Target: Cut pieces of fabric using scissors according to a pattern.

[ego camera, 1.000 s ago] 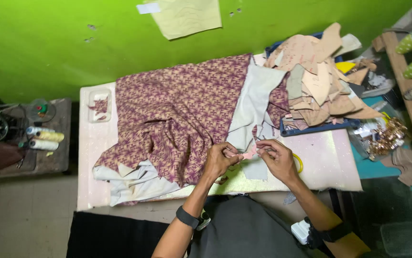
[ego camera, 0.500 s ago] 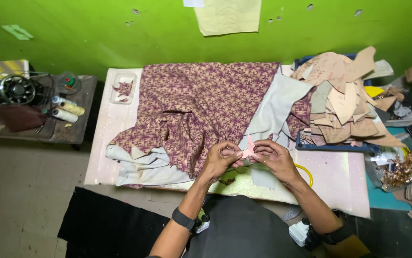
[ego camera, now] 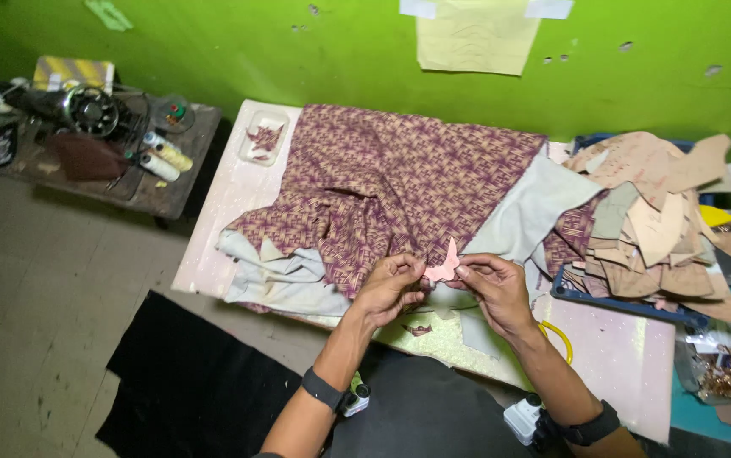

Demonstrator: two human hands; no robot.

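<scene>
Over table front edge: both hands met at a small pink cutout, held above the cloth.
Left hand [ego camera: 391,288]: fingers pinched together on left end of the pink cutout [ego camera: 443,268]; dark band on wrist.
Right hand [ego camera: 491,287]: fingertips clamped on right end of same cutout; dark band on wrist, forearm cut off by bottom edge.
Cutout: pale pink, irregular outline with one pointed tip up; material not readable, ends hidden under fingertips.
Patterned fabric [ego camera: 391,182]: maroon and beige print, spread and rumpled across pink table [ego camera: 221,216], just behind the hands.
Grey lining [ego camera: 518,216]: lay under and beside the print; lower edge partly hidden by the hands.
Small scrap [ego camera: 417,329]: same print, lay on table below the hands, shape hard to make out.
Yellow loop [ego camera: 557,337]: partly covered by right forearm, kind unclear.
Pattern pieces [ego camera: 650,216]: tan and brown heap in a blue tray [ego camera: 628,304]; tray mostly buried.
Clear dish [ego camera: 263,136]: far left table corner, held printed scraps.
Side table [ego camera: 141,191]: sewing machine [ego camera: 73,106] and thread spools [ego camera: 160,157] on top, left part dim.
Paper sheet [ego camera: 476,34]: taped to green wall, top cut off.
Right edge: shiny clutter, too blurred to identify.
</scene>
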